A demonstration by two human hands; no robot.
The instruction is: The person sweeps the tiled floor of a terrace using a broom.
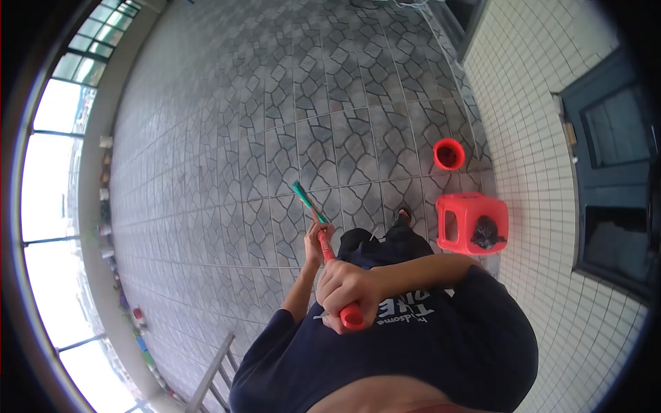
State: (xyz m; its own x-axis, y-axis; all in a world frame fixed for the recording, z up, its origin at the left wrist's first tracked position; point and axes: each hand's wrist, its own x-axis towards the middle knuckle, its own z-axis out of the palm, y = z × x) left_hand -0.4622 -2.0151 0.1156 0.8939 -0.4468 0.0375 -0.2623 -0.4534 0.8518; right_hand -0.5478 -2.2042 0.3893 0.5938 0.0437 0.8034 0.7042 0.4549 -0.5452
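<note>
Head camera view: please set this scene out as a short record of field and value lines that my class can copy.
Left hand: closed around the long, slim red-and-green tool, farther from the body
Right hand: closed around the tool near its red close end
Far end of tool: green; contact with the floor unclear
Floor: grey tiles with an irregular stone pattern
Right side: round red bucket; closer to the body, red plastic stool bearing a crumpled black plastic bag
Wall: pale, tiled
</note>
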